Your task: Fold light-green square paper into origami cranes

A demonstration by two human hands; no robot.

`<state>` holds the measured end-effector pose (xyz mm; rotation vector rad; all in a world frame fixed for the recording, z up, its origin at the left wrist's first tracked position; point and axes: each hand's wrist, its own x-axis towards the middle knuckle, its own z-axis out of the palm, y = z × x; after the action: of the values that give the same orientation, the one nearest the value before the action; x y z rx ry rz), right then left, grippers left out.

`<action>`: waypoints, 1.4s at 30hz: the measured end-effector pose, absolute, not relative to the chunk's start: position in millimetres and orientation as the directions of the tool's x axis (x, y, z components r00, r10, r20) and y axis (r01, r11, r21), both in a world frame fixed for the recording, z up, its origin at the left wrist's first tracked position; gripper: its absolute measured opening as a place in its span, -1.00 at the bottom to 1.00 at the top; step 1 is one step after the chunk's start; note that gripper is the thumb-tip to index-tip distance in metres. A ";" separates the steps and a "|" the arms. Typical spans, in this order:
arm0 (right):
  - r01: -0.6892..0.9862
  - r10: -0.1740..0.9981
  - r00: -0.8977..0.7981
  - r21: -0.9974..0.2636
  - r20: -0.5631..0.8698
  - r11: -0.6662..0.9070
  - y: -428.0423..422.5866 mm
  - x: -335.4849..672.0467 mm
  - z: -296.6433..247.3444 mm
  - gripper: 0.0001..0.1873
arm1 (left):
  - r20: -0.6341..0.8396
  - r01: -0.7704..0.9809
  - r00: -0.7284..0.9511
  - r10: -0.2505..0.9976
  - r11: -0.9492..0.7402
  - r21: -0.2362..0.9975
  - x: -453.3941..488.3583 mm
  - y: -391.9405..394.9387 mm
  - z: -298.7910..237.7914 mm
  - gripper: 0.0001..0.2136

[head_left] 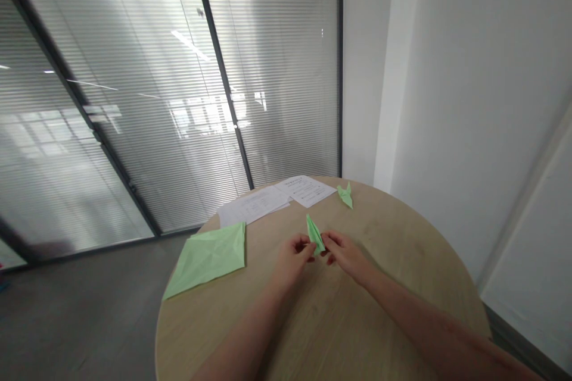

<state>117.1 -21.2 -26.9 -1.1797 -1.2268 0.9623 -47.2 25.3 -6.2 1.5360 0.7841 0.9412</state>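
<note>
A small piece of folded green paper [314, 232], narrow and pointed at its far end, is held between my two hands above the round table. My left hand [295, 255] pinches its lower left side between thumb and fingers. On the lower right edge, my right hand [340, 250] has its thumb and fingertips closed on the same paper. The fingers cover part of the near end, so its folds there are hidden.
Green paper sheets [214, 255] with crease marks lie at the table's left edge. Printed white sheets [308, 189] overlap at the back. A folded green paper figure [345, 195] sits at the far right. The wooden table [402, 262] stands near a white wall and glass partition.
</note>
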 end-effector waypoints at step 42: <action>-0.100 0.990 0.062 -0.987 0.123 0.129 -23.3 117.9 -28.5 -0.62 | 0.102 -0.114 0.495 0.863 -0.052 0.992 -51.9 22.3 2.4 -0.55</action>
<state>117.9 -23.3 -28.5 -1.0668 -1.1498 1.1236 -51.9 22.3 2.4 1.3988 0.7104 0.9136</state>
